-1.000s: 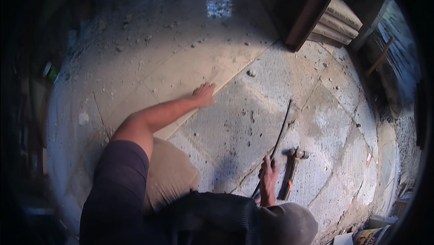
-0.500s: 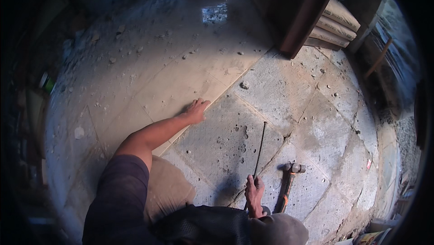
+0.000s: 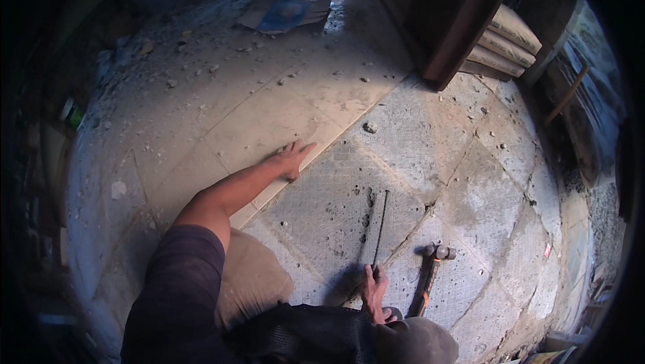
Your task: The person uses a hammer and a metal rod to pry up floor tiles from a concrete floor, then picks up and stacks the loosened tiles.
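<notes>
Left hand (image 3: 293, 158) is spread wide at the edge of the pale tiles (image 3: 259, 115), right hand (image 3: 374, 290) has a thin dark rod (image 3: 381, 226), hammer (image 3: 431, 278) lying just right.

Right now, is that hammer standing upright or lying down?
Lying down: the hammer stretches along the rough floor beside the right hand, which grips a thin dark rod.

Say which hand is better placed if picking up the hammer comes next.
Likely the right hand: it is nearer the hammer, though it holds a dark rod. The left hand is farther, at the tile edge.
</notes>
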